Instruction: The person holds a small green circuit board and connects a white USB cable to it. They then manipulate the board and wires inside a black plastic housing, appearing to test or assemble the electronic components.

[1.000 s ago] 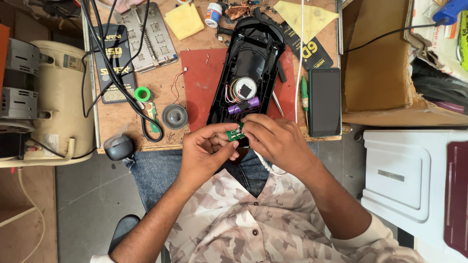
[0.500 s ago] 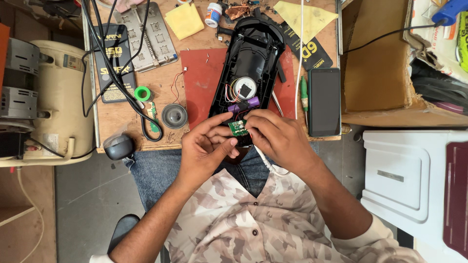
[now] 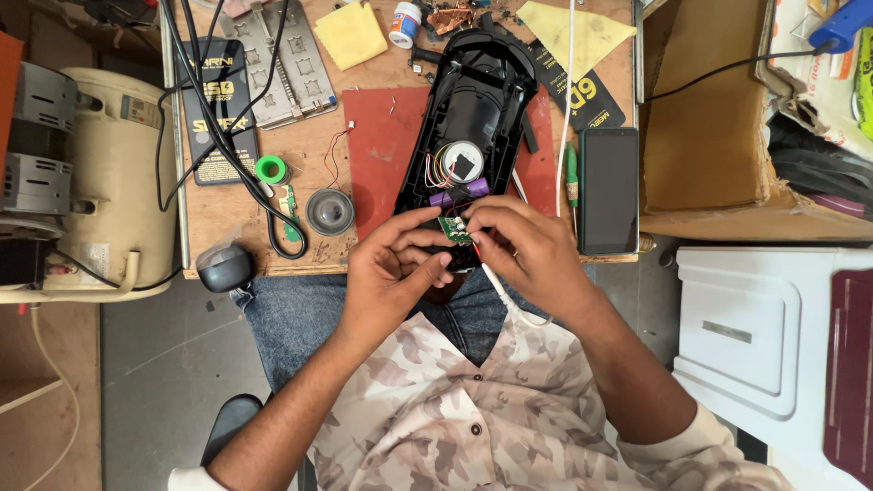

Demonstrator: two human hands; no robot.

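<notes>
1. The small green circuit board (image 3: 454, 227) sits at the near end of the long black plastic casing (image 3: 473, 118), just under the purple battery (image 3: 459, 192) that lies crosswise in it.
2. The right hand (image 3: 523, 250) closes its thumb and forefinger on the right edge of the circuit board, where thin red wires run in.
3. The left hand (image 3: 396, 268) meets it from the other side: its fingertips (image 3: 443, 244) touch the board's lower left edge, curled but pinching more loosely. Whether they truly clamp it I cannot tell.
4. The casing's long axis runs away from the person, from the table edge near the lap up towards the far side of the wooden table (image 3: 227, 205). The board lies at the end nearest both hands, so neither arm has to reach.
5. The right hand is the closer and firmer of the two on the board; the left hand braces it.
6. A white cable (image 3: 509, 300) trails from under the right hand down towards the shirt.
7. A dark phone (image 3: 608, 189) lies just right of the casing, apart from both hands.
</notes>
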